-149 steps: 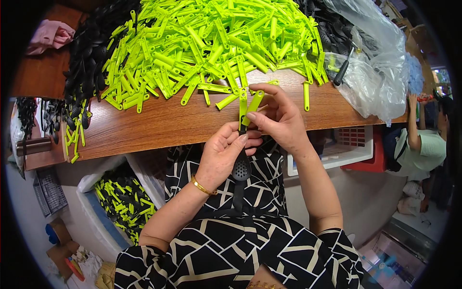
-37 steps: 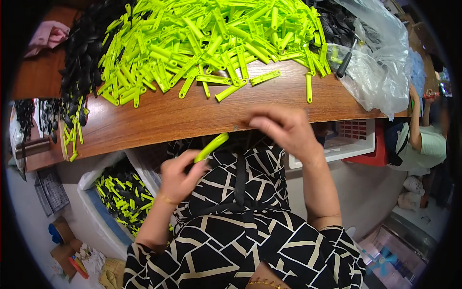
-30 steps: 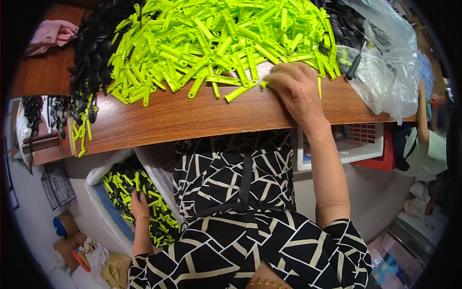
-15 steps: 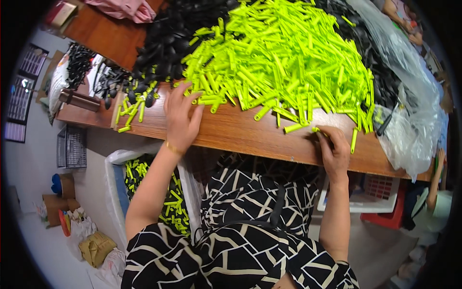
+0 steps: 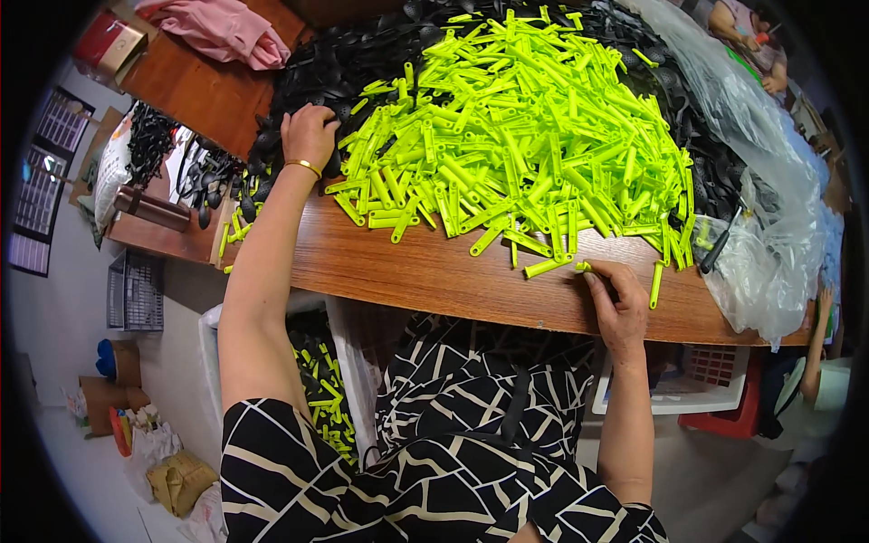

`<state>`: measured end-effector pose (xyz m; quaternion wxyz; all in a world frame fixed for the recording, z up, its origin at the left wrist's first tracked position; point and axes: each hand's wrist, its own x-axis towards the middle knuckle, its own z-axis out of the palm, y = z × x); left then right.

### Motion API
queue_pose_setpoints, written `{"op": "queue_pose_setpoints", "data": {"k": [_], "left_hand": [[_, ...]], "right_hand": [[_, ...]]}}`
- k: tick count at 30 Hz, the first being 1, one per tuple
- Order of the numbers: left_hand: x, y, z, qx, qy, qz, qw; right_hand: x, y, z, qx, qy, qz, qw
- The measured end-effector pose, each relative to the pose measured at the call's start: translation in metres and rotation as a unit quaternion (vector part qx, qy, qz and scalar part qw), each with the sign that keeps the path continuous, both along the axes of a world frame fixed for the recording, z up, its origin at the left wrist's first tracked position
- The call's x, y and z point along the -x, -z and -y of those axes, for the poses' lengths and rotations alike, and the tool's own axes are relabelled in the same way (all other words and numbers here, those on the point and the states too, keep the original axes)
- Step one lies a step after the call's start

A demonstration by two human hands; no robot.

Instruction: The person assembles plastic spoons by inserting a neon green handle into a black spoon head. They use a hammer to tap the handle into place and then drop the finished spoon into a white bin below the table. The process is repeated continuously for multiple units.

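A: Where is the green handle (image 5: 584,267)?
B: Just above the front of the wooden table (image 5: 407,271), its end pinched between the right hand's (image 5: 621,312) thumb and fingers. That hand has hardly shifted in the last half second.

A: And the left hand (image 5: 309,136)?
B: That is the change. It was by the near left side of the green pile (image 5: 516,136); now it is farther up, at the black utensil pieces (image 5: 348,63). Its fingers curl down among them, but whether they grip one cannot be told.

A: What does that mean for the work?
B: Probably that each hand is now seeing to a different kind of part. They are well apart, and nothing visible is joined to the green handle.

A: Farther out?
B: Clear plastic sheeting (image 5: 760,253) lies to the right, and a lined bin (image 5: 344,344) stands below the table.
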<state>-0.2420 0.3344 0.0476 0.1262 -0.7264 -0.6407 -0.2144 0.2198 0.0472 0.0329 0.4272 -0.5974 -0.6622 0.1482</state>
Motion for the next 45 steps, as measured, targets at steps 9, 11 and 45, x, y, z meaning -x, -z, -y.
{"op": "queue_pose_setpoints", "data": {"k": [9,11,45], "left_hand": [[-0.118,-0.06,0.064,0.091,0.231,0.708,0.662],[-0.157,-0.048,0.109,0.204,0.279,0.677,0.65],[-0.244,-0.034,0.283,0.313,0.346,0.295,0.834]], "right_hand": [[-0.005,0.002,0.002,-0.029,-0.009,-0.053,0.998],[-0.006,0.005,0.003,-0.022,-0.019,-0.112,0.993],[-0.013,-0.07,0.036,0.006,-0.173,0.077,0.982]]}}
